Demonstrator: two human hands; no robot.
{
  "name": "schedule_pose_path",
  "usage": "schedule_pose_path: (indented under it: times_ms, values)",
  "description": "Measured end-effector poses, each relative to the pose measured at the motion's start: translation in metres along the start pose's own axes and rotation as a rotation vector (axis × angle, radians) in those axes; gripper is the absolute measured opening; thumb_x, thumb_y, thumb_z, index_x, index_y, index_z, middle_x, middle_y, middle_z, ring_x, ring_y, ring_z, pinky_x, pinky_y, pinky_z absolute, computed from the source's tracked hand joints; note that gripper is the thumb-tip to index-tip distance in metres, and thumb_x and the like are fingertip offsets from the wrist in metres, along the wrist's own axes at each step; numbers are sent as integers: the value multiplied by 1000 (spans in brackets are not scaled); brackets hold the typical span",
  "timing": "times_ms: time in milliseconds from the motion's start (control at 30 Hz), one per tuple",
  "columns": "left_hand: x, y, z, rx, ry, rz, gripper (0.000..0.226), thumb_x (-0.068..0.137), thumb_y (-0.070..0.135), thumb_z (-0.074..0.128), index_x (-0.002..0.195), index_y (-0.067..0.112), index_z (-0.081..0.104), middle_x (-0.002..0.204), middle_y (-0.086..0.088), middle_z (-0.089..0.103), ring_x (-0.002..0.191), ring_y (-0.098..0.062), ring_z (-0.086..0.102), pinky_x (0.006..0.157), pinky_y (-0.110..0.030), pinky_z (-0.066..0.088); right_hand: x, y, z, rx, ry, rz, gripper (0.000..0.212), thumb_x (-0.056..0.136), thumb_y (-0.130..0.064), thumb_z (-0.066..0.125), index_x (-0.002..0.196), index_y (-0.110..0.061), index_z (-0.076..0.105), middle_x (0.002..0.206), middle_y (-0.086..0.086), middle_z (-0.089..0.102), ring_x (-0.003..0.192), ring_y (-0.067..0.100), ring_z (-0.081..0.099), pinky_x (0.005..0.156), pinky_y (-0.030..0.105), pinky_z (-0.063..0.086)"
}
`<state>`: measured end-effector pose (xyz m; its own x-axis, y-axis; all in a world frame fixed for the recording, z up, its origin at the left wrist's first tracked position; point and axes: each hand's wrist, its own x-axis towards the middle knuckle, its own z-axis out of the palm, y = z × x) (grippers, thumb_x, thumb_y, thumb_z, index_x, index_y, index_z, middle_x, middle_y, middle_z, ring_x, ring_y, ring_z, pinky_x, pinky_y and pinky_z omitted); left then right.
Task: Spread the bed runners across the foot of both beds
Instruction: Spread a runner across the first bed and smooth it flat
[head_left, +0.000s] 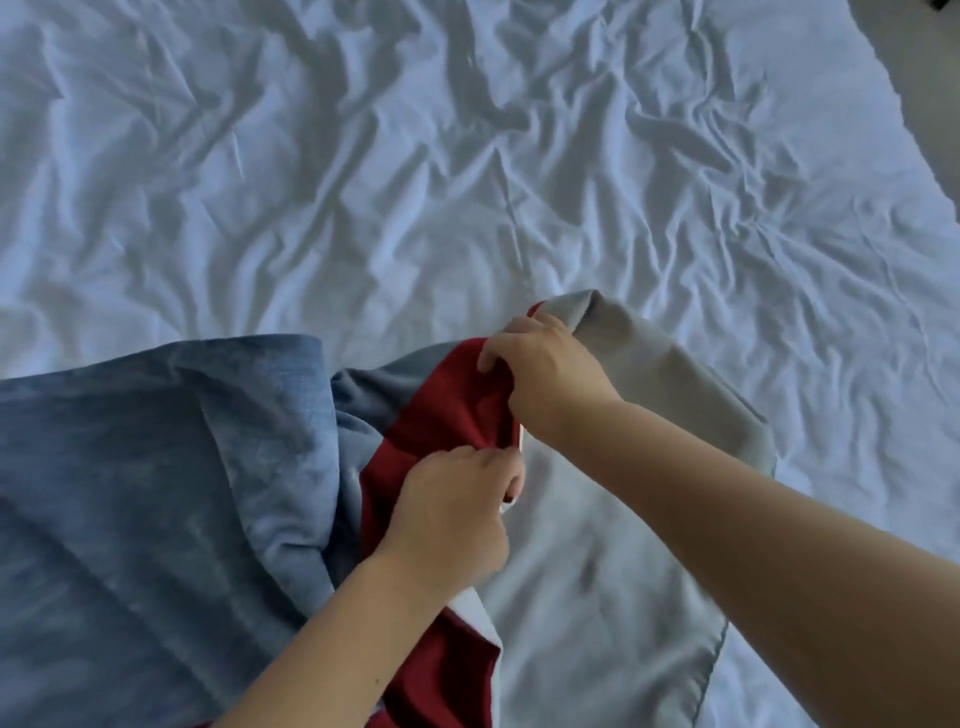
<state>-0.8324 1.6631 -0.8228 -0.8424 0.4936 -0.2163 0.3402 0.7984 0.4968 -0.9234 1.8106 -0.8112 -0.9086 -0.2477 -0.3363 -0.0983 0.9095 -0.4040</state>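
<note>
A bed runner lies bunched on the near part of a bed covered in a wrinkled white sheet. Its blue velvety face spreads to the left. A red band runs down its middle, and its pale grey underside is folded over on the right. My right hand pinches the red band and grey edge at the top of the fold. Just below it, my left hand is closed on the same red and white edge. Both hands sit close together, almost touching.
The white sheet fills most of the view, heavily creased. The bed's right edge runs diagonally at the upper right, with a strip of grey-brown floor beyond it.
</note>
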Motion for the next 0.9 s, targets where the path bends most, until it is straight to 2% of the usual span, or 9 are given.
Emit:
schedule_pose_path:
  times_ms: [167, 333, 400, 500, 600, 667, 733, 833, 900]
  values:
    - [-41, 15, 6, -127, -395, 141, 27, 60, 9, 48, 78, 27, 41, 73, 9, 53, 70, -13, 50, 64, -33, 43, -27, -22, 16, -255, 170, 81, 19, 87, -22, 46, 93, -19, 63, 81, 2, 66, 99, 28, 46, 82, 36, 30]
    - [-64, 26, -6, -245, -647, 232, 26, 72, 8, 55, 89, 27, 56, 90, 9, 66, 78, -9, 57, 70, -26, 44, -21, -34, 37, -170, 66, -79, 28, 96, -31, 50, 114, -17, 66, 111, 4, 64, 117, 27, 46, 96, 34, 34]
    - [-65, 17, -11, -388, -561, 181, 24, 79, 11, 56, 95, 28, 62, 95, 11, 66, 83, -6, 60, 75, -25, 51, -21, -35, 39, -83, -50, -53, 31, 101, -38, 45, 117, -18, 63, 109, 4, 65, 110, 25, 52, 88, 33, 39]
    - [-59, 0, -19, -640, -71, 26, 12, 93, 14, 64, 97, 24, 68, 94, 12, 65, 87, -9, 63, 77, -23, 52, -33, -31, 36, -54, -128, -70, 31, 102, -45, 42, 115, -22, 59, 99, 3, 67, 92, 25, 61, 75, 36, 46]
    - [-46, -20, -27, -534, 304, -58, 11, 96, 8, 63, 104, 14, 68, 104, 6, 65, 99, -12, 63, 88, -22, 49, -58, -23, 39, 33, -141, -157, 19, 101, -36, 47, 104, -18, 55, 95, 4, 65, 86, 28, 63, 73, 45, 51]
    - [-37, -34, -27, -361, 295, -118, 20, 98, 20, 60, 116, 14, 67, 119, 3, 64, 114, -14, 58, 100, -21, 44, -81, -20, 44, 21, -180, -209, 9, 97, -24, 51, 104, -18, 53, 94, 3, 61, 81, 29, 62, 70, 48, 52]
    - [-31, -40, -26, -158, 197, -136, 36, 99, 35, 47, 122, 15, 67, 126, -1, 65, 122, -20, 56, 106, -32, 42, -104, -23, 48, -25, -216, -220, 13, 94, -18, 54, 107, -18, 52, 92, 0, 55, 75, 29, 61, 65, 46, 52]
    - [-30, -34, -27, 135, -19, -189, 43, 102, 39, 28, 108, 22, 67, 116, 3, 68, 109, -26, 62, 95, -41, 38, -134, -38, 51, -85, -271, -206, 17, 94, -15, 53, 111, -17, 53, 94, 0, 47, 72, 30, 59, 60, 41, 47]
    - [-35, -28, -28, 275, -122, -216, 39, 104, 37, 28, 113, 23, 63, 120, 1, 64, 106, -28, 63, 94, -43, 36, -151, -51, 56, -105, -305, -170, 21, 94, -11, 50, 115, -15, 52, 112, 6, 47, 66, 28, 55, 59, 37, 43]
